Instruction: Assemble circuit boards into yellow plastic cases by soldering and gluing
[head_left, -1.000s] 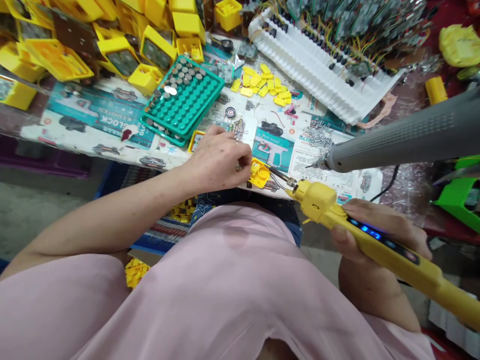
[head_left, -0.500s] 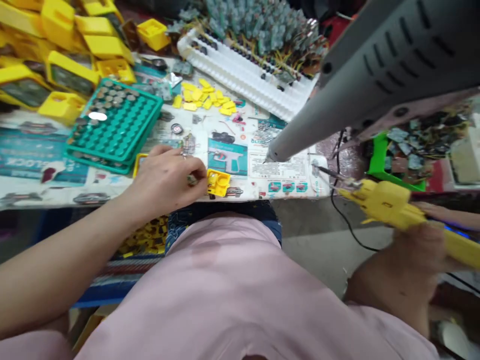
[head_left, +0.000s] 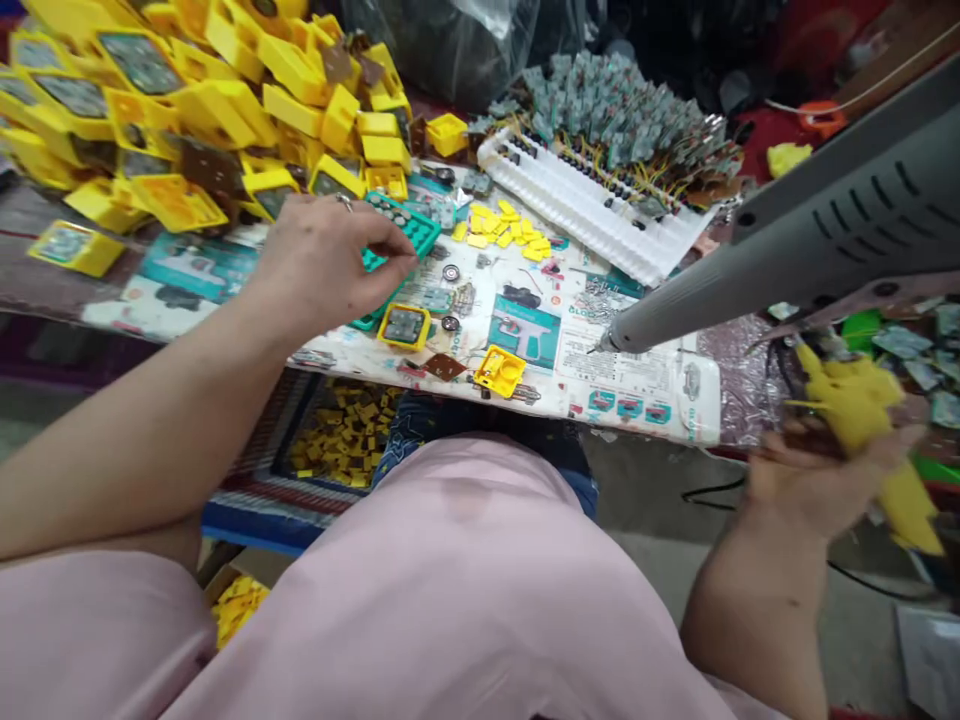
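My left hand (head_left: 326,260) is over a green tray (head_left: 420,228) that carries small round metal discs like button cells. Its thumb and index finger are pinched together at the tray; anything between them is too small to make out. My right hand (head_left: 817,480), at the right, grips a yellow soldering gun (head_left: 859,405), blurred by motion. Near the table's front edge sit a yellow case with a grey insert (head_left: 405,326), a brown diamond-shaped plate (head_left: 445,367) and an open yellow case half (head_left: 500,371).
Yellow cases (head_left: 292,70) are heaped at the back left. Small yellow pieces (head_left: 502,228) lie mid-table. Behind stands a white foam rack (head_left: 585,205) with wired grey parts. A grey stand-like tool (head_left: 675,305) slants in from the right. Below is a bin of yellow parts (head_left: 349,430).
My left hand has left the yellow case half and moved to the green tray. My right hand still has the soldering gun, now tilted differently at the right. The view has shifted left.
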